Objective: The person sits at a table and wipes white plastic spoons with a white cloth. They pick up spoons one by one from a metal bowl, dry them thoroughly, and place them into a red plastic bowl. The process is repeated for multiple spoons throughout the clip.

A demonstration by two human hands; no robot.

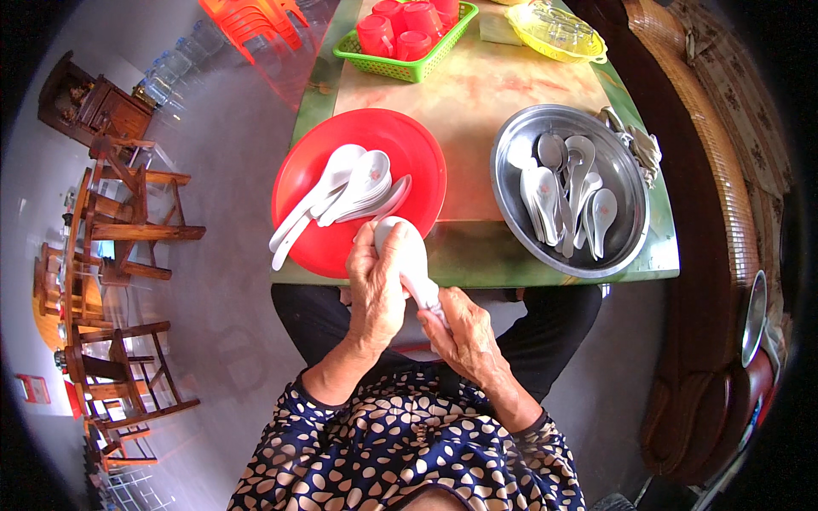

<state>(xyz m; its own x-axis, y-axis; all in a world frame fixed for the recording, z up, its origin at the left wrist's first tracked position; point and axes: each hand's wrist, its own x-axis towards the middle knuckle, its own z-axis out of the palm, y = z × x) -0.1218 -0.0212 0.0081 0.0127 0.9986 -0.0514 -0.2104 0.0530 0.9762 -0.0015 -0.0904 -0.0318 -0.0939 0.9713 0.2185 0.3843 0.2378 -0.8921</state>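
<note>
Both my hands are closed on a white spoon (412, 260), held at a slant above my lap at the table's near edge. My left hand (375, 285) grips its rounded upper end, and my right hand (467, 332) wraps the lower end, where something white and creased shows between the fingers. Just beyond lies a red basin (417, 145) with several white spoons (368, 175) in it, some stacked, their handles toward the lower left. To the right a steel basin (630, 230) holds several more white spoons (603, 213) and some metal spoons (550, 152).
A green basket (413, 70) with red cups (375, 36) stands at the far left of the table. Yellow baskets (558, 32) sit far right. A crumpled greyish cloth (643, 153) lies by the steel basin. Wooden stools (132, 230) stand left, a dark wooden bench (694, 255) right.
</note>
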